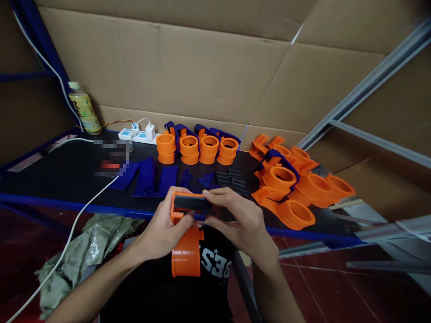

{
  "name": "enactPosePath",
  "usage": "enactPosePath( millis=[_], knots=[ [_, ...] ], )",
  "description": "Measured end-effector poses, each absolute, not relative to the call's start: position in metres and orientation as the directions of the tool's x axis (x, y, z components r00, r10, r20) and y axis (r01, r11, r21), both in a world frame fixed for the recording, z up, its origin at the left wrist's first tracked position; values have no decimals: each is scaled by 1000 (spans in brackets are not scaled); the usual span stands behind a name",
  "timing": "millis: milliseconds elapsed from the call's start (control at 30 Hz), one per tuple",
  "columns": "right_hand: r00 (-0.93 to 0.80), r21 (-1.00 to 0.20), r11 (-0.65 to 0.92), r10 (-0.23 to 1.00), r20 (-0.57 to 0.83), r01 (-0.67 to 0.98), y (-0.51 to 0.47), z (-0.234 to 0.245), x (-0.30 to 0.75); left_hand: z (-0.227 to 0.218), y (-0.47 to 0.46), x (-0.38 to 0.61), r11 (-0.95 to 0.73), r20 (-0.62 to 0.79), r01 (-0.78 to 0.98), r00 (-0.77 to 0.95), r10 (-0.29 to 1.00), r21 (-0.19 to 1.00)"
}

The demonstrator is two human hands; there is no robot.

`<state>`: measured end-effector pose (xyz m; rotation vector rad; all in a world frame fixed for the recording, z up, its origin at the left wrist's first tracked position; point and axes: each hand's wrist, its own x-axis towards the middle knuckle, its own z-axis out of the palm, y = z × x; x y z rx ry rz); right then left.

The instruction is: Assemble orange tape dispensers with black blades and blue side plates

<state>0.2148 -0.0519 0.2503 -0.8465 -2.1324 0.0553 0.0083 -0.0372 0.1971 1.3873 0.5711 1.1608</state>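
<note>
You hold an orange tape dispenser in front of your chest, just off the near edge of the table, its round drum hanging down and its flat top turned up. Your left hand has its grip clamped on the dispenser's left side, thumb across the front. Your right hand has its grip pinched together on a dark blue piece sitting at the dispenser's top, fingertips pressing its right end.

On the table, four assembled orange and blue dispensers stand in a row near the far edge. A loose heap of orange dispenser bodies spreads toward the right end. Blue flat plates lie stacked near the middle, with small black strips just beside them to the right. A power strip and a drink bottle sit at the far left corner, and a white cable runs over the near edge
</note>
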Motion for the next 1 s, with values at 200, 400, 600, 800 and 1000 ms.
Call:
enactPosePath(
  millis=[200, 400, 600, 800, 1000],
  knots=[
    [-366, -329, 699, 647, 669, 635, -48, 247, 220, 213, -32, 1, 217, 240, -555, 635, 734, 803],
    [-432, -411, 681, 716, 549, 606, -57, 256, 225, 206, -24, 4, 164, 246, -574, 569, 785, 802],
    [-399, -488, 630, 770, 499, 604, -71, 269, 222, 197, -16, 4, 30, 261, -570, 421, 869, 821],
    [-507, -377, 632, 772, 384, 677, -84, 267, 196, 199, -22, 4, -103, 313, -556, 298, 902, 825],
    [-504, -242, 645, 736, 452, 725, -77, 253, 179, 205, -24, 5, -131, 279, -553, 192, 941, 823]
  ],
)
